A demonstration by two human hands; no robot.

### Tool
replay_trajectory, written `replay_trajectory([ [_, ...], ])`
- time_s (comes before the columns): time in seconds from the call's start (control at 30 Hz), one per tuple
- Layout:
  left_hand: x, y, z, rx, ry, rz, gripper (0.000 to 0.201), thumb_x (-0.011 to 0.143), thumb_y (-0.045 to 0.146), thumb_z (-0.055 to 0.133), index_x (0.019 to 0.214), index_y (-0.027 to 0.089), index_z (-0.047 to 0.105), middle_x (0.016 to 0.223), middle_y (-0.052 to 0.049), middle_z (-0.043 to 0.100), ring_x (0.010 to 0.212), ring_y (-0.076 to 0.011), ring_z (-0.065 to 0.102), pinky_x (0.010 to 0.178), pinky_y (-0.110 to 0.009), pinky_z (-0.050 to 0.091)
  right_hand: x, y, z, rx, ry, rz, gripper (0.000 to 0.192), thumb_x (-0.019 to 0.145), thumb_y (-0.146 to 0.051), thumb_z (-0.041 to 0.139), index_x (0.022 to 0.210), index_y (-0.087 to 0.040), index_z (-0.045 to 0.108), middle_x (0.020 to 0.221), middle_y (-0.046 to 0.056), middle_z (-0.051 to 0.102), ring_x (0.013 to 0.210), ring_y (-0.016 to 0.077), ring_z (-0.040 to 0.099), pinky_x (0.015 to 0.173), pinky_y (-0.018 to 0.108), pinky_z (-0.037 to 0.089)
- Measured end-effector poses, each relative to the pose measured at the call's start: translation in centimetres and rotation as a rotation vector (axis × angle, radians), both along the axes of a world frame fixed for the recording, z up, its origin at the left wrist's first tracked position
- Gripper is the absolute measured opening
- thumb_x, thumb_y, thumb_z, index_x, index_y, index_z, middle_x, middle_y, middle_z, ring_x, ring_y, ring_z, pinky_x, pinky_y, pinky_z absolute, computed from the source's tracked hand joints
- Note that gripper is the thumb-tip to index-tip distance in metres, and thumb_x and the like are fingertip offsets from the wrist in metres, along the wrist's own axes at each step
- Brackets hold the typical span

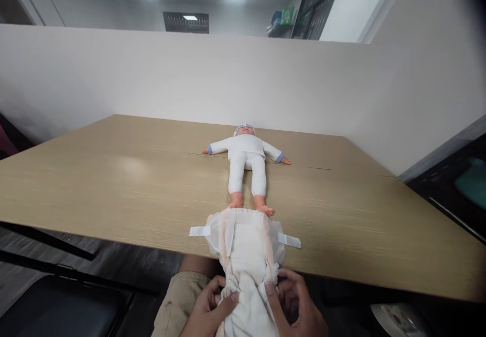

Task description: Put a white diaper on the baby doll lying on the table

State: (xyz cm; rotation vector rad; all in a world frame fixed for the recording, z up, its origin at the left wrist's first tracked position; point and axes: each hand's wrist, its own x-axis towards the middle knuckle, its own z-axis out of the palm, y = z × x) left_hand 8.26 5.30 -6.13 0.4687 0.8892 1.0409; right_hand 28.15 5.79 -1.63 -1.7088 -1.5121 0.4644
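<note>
An unfolded white diaper (248, 246) lies partly on the table, its near end hanging over the front edge towards my lap. Its two tape tabs stick out to the left and right. My left hand (212, 306) pinches the left side of the diaper's gathered near part between thumb and fingers. On the opposite side, my right hand (294, 304) grips the diaper's edge the same way. Just beyond the diaper, a baby doll (246, 149) in white clothes with blue cuffs lies on its back, arms spread, its bare feet close to the diaper's far edge.
The wooden table (114, 185) reaches back to a white wall (190, 73) with a window above. A black chair seat (61, 306) is at lower left. On the right stands a dark object (455, 185), and a pale rounded thing (398, 319) lies below the table.
</note>
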Motion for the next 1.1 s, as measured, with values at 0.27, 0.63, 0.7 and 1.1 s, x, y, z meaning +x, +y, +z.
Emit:
replay_trajectory([
  [0.27, -0.2, 0.3, 2.7, 0.034, 0.068, -0.073, 0.064, 0.068, 0.068, 0.096, 0.095, 0.020, 0.064, 0.075, -0.001, 0.072, 0.069, -0.0183, 0.069, 0.071, -0.028, 0.052, -1.7, 4.5, 4.3, 0.327, -0.339, 0.354, 0.036, 0.105, -0.038, 0.064, 0.139, -0.027, 0.063, 0.139, 0.011, 0.071, 0.134, 0.0300, 0.064, 0.111, 0.049, 0.057],
  [0.63, -7.3, 2.5, 8.3, 0.717, 0.944, -0.528, 0.034, 0.103, 0.052, 0.068, 0.128, 0.028, 0.068, 0.108, -0.004, 0.076, 0.107, -0.0229, 0.065, 0.098, -0.033, 0.048, -3.4, 9.5, 1.8, 0.041, -0.558, 0.557, 0.067, 0.107, -0.050, 0.057, 0.170, -0.030, 0.041, 0.179, 0.004, 0.035, 0.165, 0.0303, 0.032, 0.135, 0.057, 0.034],
  [0.7, -9.0, 4.5, 10.3, 0.868, 1.057, -0.561, 0.026, 0.108, 0.046, 0.061, 0.127, 0.030, 0.069, 0.114, -0.004, 0.074, 0.109, -0.0235, 0.064, 0.101, -0.035, 0.048, -3.4, 9.6, 1.5, 0.048, -0.565, 0.549, 0.069, 0.106, -0.052, 0.058, 0.170, -0.031, 0.041, 0.179, 0.004, 0.035, 0.165, 0.0307, 0.032, 0.135, 0.057, 0.033],
  [1.1, -7.1, 24.1, 11.0, 1.627, 1.749, -0.521, 0.083, 0.092, 0.006, 0.065, 0.168, 0.030, 0.040, 0.178, -0.016, 0.032, 0.156, -0.0387, 0.041, 0.122, -0.053, 0.037, -3.6, 9.7, 1.8, 0.045, -0.575, 0.554, 0.067, 0.107, -0.049, 0.058, 0.169, -0.031, 0.042, 0.179, 0.006, 0.036, 0.165, 0.0322, 0.032, 0.133, 0.060, 0.033],
])
